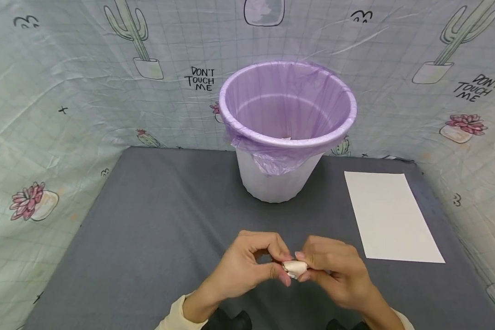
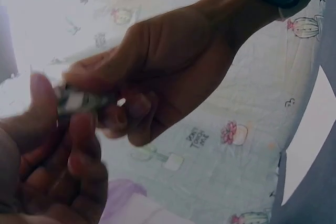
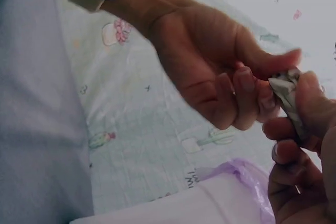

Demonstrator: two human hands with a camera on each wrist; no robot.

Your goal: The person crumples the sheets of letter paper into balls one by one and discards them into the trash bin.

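Note:
Both hands meet low in the middle of the head view around a small off-white crumpled wad [image 1: 294,268] that looks like folded paper. The left hand [image 1: 247,263] pinches its left end between thumb and fingertips. From the other side, the right hand [image 1: 338,268] grips it with thumb and curled fingers. In the right wrist view, creased folds show on the wad [image 3: 286,95], much of it covered by fingers. It is blurred and dark in the left wrist view.
A white bin [image 1: 276,176] lined with a purple bag [image 1: 286,142] stands beyond the hands. To its right, a white sheet of paper [image 1: 396,220] lies flat on the grey cloth-covered table [image 1: 148,229]. A printed cactus curtain [image 1: 181,41] hangs behind and at both sides.

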